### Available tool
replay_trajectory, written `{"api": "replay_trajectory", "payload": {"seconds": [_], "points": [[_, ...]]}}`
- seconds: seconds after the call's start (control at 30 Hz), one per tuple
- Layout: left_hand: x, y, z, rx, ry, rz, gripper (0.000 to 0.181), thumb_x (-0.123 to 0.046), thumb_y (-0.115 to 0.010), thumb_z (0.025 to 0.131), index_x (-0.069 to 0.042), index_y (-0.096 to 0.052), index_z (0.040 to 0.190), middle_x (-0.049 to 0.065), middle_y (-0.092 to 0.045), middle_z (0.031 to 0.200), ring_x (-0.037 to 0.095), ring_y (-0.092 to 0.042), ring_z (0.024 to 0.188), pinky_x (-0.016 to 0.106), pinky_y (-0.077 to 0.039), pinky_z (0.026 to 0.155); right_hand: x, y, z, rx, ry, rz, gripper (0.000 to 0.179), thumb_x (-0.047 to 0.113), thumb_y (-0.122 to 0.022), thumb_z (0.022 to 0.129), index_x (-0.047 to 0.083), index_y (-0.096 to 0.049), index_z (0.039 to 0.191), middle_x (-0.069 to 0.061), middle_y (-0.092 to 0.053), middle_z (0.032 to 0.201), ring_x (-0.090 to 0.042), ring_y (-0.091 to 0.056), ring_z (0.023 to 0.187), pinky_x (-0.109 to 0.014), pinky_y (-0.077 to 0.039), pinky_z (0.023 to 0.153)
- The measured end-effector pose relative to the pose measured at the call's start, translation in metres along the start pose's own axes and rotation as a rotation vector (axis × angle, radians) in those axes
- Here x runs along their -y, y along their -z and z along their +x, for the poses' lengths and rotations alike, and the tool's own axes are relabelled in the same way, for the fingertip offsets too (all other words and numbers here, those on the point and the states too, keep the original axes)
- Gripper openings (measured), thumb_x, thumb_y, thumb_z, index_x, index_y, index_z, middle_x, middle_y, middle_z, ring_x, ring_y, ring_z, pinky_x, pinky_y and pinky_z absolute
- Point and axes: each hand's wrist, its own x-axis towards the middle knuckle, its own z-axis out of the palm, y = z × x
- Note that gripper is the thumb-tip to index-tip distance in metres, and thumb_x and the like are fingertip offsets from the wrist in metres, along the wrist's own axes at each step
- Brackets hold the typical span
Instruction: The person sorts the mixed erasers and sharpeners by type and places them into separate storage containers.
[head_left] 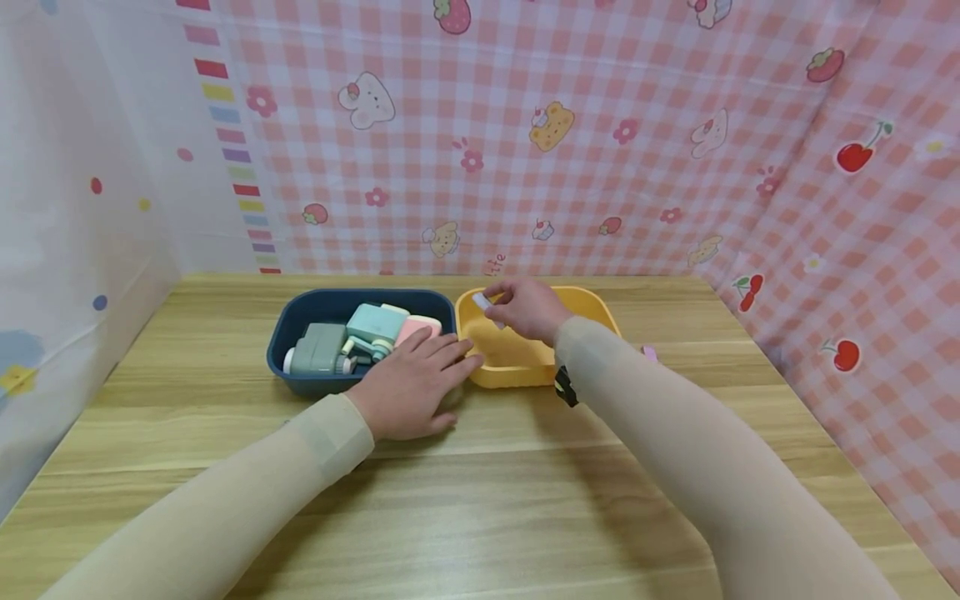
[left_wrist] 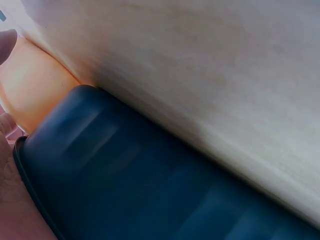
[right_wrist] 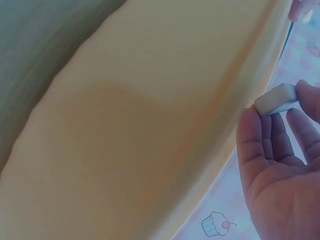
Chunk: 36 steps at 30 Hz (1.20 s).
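Note:
My right hand [head_left: 531,308] is over the yellow bin [head_left: 517,377], pinching a small white block [right_wrist: 276,99] that looks like an eraser between thumb and fingertips. In the head view the white block shows over the bin's back left part. My left hand [head_left: 416,385] lies with fingers extended across the neighbouring rims of the dark blue bin [head_left: 300,385] and the yellow bin. Inside the blue bin are a grey sharpener-like device [head_left: 318,348], a teal crank sharpener [head_left: 375,323] and a pink item [head_left: 420,327], partly covered by the left hand.
Both bins stand side by side on the wood-grain table [head_left: 465,517]. A small purple piece [head_left: 649,353] lies just right of the yellow bin, beside my right forearm. A pink checked cloth [head_left: 480,167] hangs behind the table and along its right side.

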Motion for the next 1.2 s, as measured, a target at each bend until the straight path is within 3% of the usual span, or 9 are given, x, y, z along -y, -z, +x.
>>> {"api": "replay_trajectory", "payload": {"seconds": [0.5,0.97,1.2], "points": [[-0.001,0.0012,0.0005,0.035,0.017,0.002,0.083,-0.059,-0.068,0.095,-0.022,-0.04,0.164,0.004,-0.041,0.169,0.027,-0.036,0.157,0.054,-0.018,0.133,0.0054,0.0007,0.0057,0.038,-0.034,-0.071,0.037,0.022,-0.071,0.102,0.016,-0.068,0.138,-0.009,-0.07,0.126,-0.024,-0.069,0.105,-0.04,-0.058,0.092],[-0.0003,-0.0001,0.001,0.042,0.021,0.001,0.084,-0.06,-0.068,0.094,-0.023,-0.039,0.164,0.003,-0.04,0.169,0.027,-0.036,0.157,0.054,-0.017,0.133,0.0072,-0.004,0.0077,0.056,-0.045,-0.06,0.036,0.021,-0.071,0.102,0.013,-0.068,0.137,-0.009,-0.073,0.122,-0.024,-0.071,0.103,-0.038,-0.058,0.091],[-0.0002,0.0001,0.0002,0.013,0.007,0.002,0.084,-0.058,-0.069,0.094,-0.021,-0.04,0.163,0.005,-0.044,0.167,0.028,-0.038,0.156,0.055,-0.02,0.132,0.0061,-0.0062,0.0065,0.068,-0.031,-0.078,0.038,0.024,-0.07,0.103,0.015,-0.067,0.14,-0.009,-0.071,0.133,-0.025,-0.069,0.116,-0.044,-0.057,0.104]]}}
